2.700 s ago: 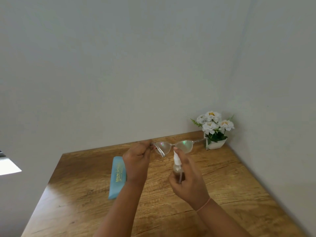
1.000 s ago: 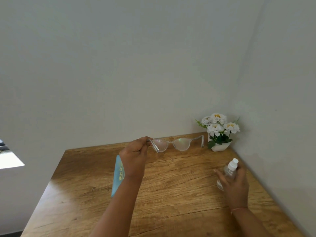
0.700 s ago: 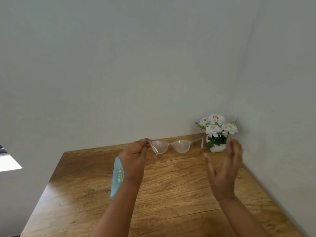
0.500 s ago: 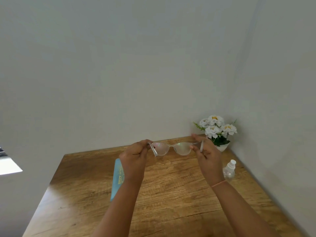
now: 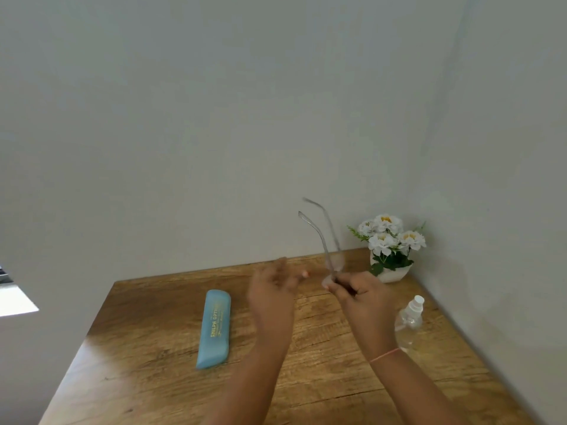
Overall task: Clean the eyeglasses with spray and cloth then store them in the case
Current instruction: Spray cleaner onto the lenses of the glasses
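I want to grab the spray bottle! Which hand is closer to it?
Right. The right hand, gripping the eyeglasses, is close beside the spray bottle. The left hand is farther off, on the side toward the blue case.

You face a wooden table (image 5: 337,381) with a warm brown, strongly grained top, pushed into the corner of a room. Behind it stands a plain, pale grey-white back wall (image 5: 184,118), and a second bare wall (image 5: 509,154) of the same colour runs along the table's right edge. In the far right corner of the tabletop, a small white pot (image 5: 395,275) holds white flowers (image 5: 388,237) with yellow centres and green leaves. Soft, even daylight fills the scene, and a pale sheen (image 5: 101,360) lies across the table's near left part. At your far left, a bright white patch (image 5: 15,299) shows; what it is cannot be told.
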